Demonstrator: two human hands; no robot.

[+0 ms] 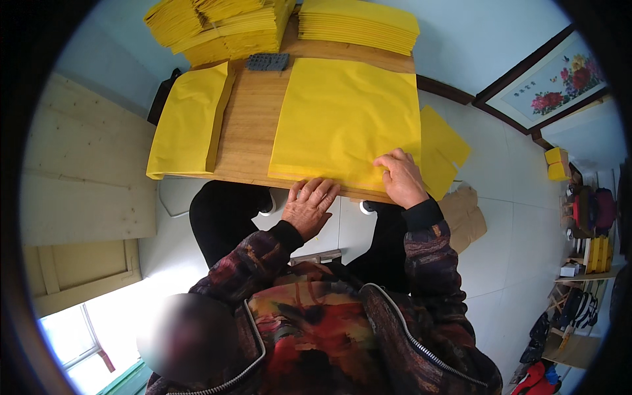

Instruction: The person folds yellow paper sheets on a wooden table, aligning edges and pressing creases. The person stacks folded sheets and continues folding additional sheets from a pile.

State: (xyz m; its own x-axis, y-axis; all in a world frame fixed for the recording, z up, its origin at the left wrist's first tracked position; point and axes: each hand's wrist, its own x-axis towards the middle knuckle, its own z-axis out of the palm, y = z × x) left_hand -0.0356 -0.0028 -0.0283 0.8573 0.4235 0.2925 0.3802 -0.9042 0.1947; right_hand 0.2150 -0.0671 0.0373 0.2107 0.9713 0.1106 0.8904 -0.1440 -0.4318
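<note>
A large yellow sheet, slightly creased, lies flat on the wooden table in front of me and reaches its near edge. My left hand lies at that edge with its fingers stretched out flat, fingertips on the sheet's near border. Over the near right part of the sheet, my right hand is bent, its fingers curled down and closed against the yellow surface. What, if anything, is between those fingers is hidden. Another yellow piece hangs past the table's right side, next to my right hand.
A folded yellow stack stands at the table's left. Bundled yellow stacks and a neat yellow pile line the back. A dark grey ridged block sits on the bare wood. Brown paper lies on the floor at right.
</note>
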